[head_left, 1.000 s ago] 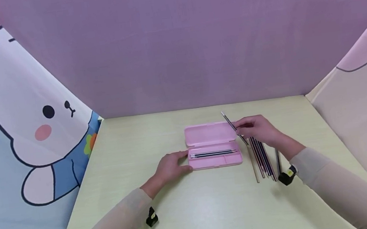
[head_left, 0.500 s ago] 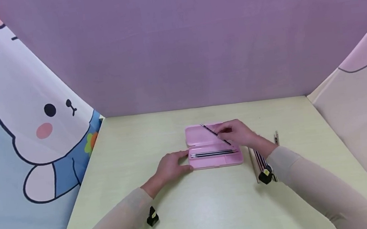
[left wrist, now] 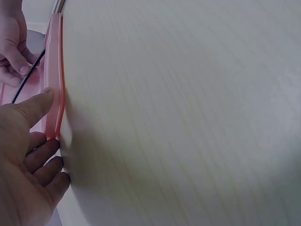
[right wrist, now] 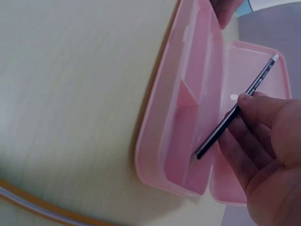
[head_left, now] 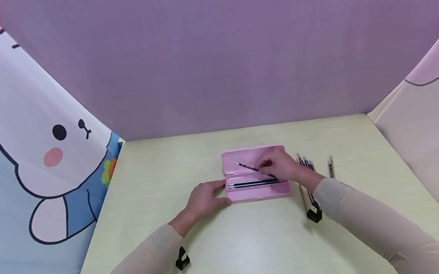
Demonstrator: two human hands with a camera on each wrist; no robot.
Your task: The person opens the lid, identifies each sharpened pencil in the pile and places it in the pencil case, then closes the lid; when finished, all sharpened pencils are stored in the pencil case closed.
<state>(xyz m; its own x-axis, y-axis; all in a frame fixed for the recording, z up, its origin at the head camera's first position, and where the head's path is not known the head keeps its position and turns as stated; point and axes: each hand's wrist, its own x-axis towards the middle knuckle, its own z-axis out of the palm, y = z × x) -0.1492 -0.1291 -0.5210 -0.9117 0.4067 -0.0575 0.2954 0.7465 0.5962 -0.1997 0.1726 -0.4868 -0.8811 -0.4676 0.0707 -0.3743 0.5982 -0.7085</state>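
While the left hand [head_left: 204, 199] grips the left end of the pink pencil case [head_left: 250, 194], thumb on the front wall and fingers curled against the end, the right hand [head_left: 277, 163] pinches a dark striped pencil [right wrist: 256, 82] between thumb and fingers around mid-barrel. Case lies flat on the table [head_left: 216, 255], lid [head_left: 232, 158] laid back behind it. Held pencil is tilted: pale end up over the lid, other end down at the rear compartment; can't tell if that tip touches anything. Dark pencils [head_left: 251, 184] already lie lengthwise in that rear compartment, count unclear; front compartment has a short cross divider near its right end. More pencils lie right of the case, a loose bunch [head_left: 311, 165] partly hidden by the right forearm and wrist, plus a separate pair [head_left: 331, 167] farther right. Handling, my guess: pencil is light, stiff and smooth, so it could roll or twist in a loose pinch; mid-barrel is the sensible hold, balanced and clear of the point, which looks like the fragile bit and could chip if pressed on the case wall. Case looks like thin, fairly rigid plastic, light enough to skid if bumped, so bracing one end low on its walls makes sense; the lid hinge is probably the weak part, better not used as a handle.
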